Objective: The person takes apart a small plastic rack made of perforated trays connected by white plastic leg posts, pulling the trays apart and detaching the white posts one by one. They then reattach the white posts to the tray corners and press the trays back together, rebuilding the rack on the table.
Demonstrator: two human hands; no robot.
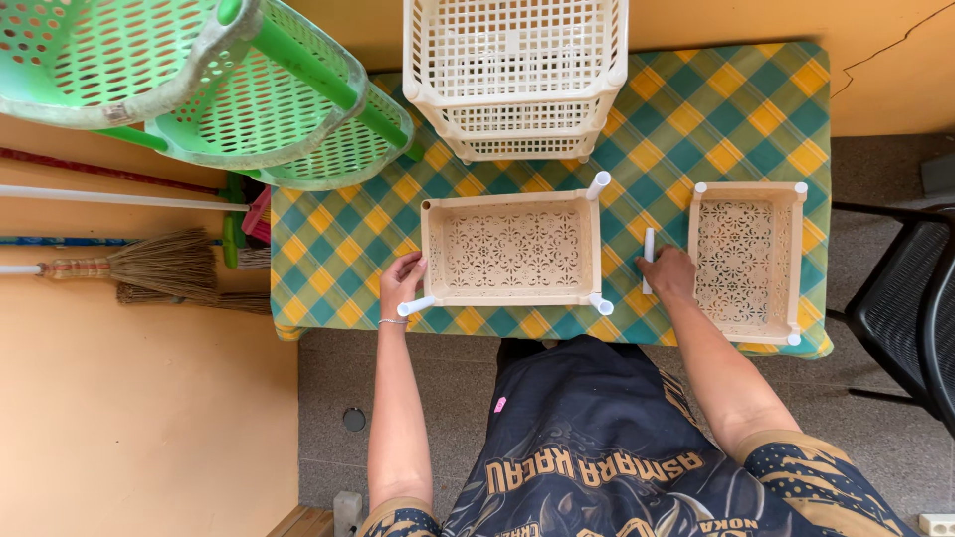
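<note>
Our left hand [400, 279] pinches the left rim of the cream perforated tray [512, 249], lying flat mid-surface [746, 99]. We judge it light, stiff plastic, best held by its rims. Our right hand [668, 274] closes its grip on a white tube [650, 257] beside a second tray [748, 261].

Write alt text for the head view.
A person's left hand steadies a beige tray on a checked tablecloth, while the right hand touches a loose white tube. A second beige tray sits right.
</note>
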